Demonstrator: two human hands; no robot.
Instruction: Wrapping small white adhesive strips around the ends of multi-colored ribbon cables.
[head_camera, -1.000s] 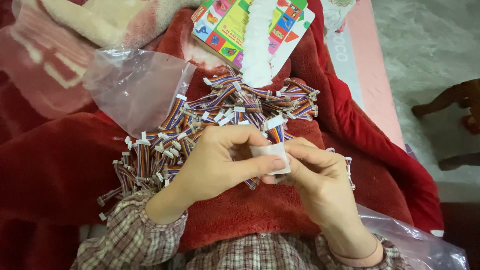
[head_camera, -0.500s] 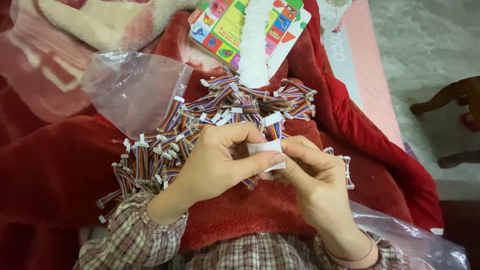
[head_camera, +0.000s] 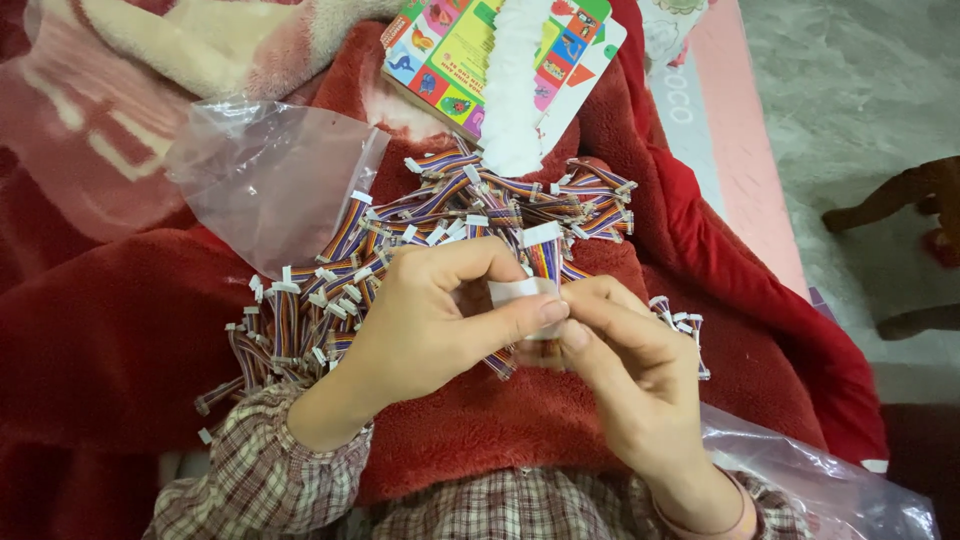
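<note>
Short ribbon cable (head_camera: 543, 262), striped in several colours, a white plastic connector on its upper end; lower end peeks out below my fingers. A small white strip (head_camera: 520, 291), paper or tape by the look, sits across its middle. It is held up between both hands, just above the heap on my lap.

Handling, as I judge it: very light, wires limp and bendy, connector hard and a bit slick. Pins inside could bend, so best gripped on the flat band of wires near the middle, not by the connector. The strip looks thin and easy to crease.

Left hand (head_camera: 430, 325): thumb and forefinger pinching the strip against the cable, other fingers curled. Right hand (head_camera: 625, 370): fingertips pinching the same spot from the other side, thumbs almost touching.

Beneath and behind: a loose heap of like cables (head_camera: 400, 260), many white ends showing, spread on a red fleece blanket (head_camera: 110, 330). A few stray ones to the right of my right hand. Clear plastic bag (head_camera: 265, 185) lying open at the heap's upper left; another crumpled clear bag (head_camera: 810, 480) by my right wrist. Bright picture card (head_camera: 455, 50) past the heap, something white and fluffy over it. Checked sleeves on both arms
</note>
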